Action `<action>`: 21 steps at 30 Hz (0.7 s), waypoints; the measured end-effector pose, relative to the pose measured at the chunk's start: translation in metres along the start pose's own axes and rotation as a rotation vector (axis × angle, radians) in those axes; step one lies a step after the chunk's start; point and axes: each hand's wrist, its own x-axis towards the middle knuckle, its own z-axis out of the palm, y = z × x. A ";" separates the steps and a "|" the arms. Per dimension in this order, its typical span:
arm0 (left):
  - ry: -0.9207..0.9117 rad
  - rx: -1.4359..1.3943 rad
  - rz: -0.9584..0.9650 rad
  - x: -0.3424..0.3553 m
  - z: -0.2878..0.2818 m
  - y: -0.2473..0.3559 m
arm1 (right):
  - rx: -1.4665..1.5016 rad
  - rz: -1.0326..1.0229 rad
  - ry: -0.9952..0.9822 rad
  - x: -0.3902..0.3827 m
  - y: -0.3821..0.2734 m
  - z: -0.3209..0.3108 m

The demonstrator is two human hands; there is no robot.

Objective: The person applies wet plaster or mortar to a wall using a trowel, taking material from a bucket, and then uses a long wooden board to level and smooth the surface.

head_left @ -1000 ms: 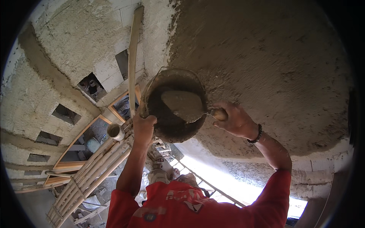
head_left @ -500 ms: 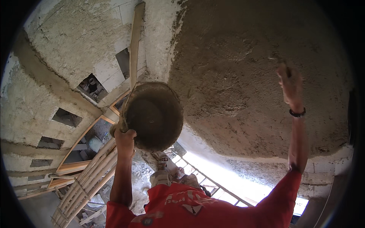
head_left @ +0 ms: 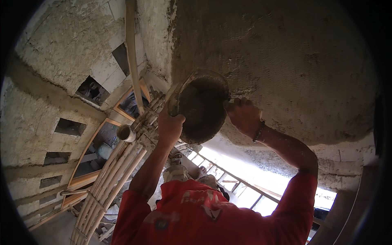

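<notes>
A dark, mortar-stained bucket [head_left: 210, 128] is held up in front of me, tilted so that its mouth shows. My left hand [head_left: 170, 125] grips its left side, thumb at the rim. Grey-brown mortar seems to lie inside, though the inside is dark. At the right rim is my right hand [head_left: 246, 117], fingers curled closed and a dark bracelet at the wrist. What it holds is hidden by the fingers and the bucket. Behind both hands rises a wall coated with brown wet-looking plaster [head_left: 286, 65].
A wooden pole [head_left: 132, 53] stands left of the bucket. Bundled bamboo poles [head_left: 104, 188] run below, with a small pale pail [head_left: 125, 133] by them. The left wall [head_left: 45, 98] has several square openings. A ladder-like frame [head_left: 228, 179] crosses a bright gap under me.
My right hand has come down and left from the plastered wall to the bucket's right rim. The bucket has shifted right in my left hand. My view has turned slightly.
</notes>
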 end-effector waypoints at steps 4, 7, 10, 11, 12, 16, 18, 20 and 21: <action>-0.040 0.144 0.024 -0.014 0.032 0.020 | 0.399 -0.043 -0.098 -0.029 0.007 0.054; -0.014 0.200 0.081 -0.021 0.043 0.009 | 0.662 0.045 -0.123 -0.045 -0.009 0.056; -0.011 -0.075 -0.065 -0.027 0.040 0.010 | 0.870 0.138 -0.012 -0.059 -0.004 0.039; -0.010 -0.120 -0.067 -0.028 0.038 0.012 | 0.941 0.155 0.045 -0.063 0.001 0.032; -0.009 -0.165 -0.070 -0.028 0.035 0.012 | 0.919 0.157 0.063 -0.063 0.005 0.026; 0.022 -0.277 -0.068 -0.030 0.032 0.016 | 0.842 0.117 0.084 -0.060 0.029 0.001; 0.047 -0.298 -0.005 -0.030 0.022 0.010 | 0.835 0.097 0.089 -0.058 0.039 -0.023; 0.068 -0.292 -0.030 -0.032 0.011 0.013 | 0.858 0.103 0.103 -0.058 0.046 -0.057; 0.085 -0.275 -0.017 -0.035 0.006 0.015 | 0.856 0.070 0.082 -0.058 0.049 -0.074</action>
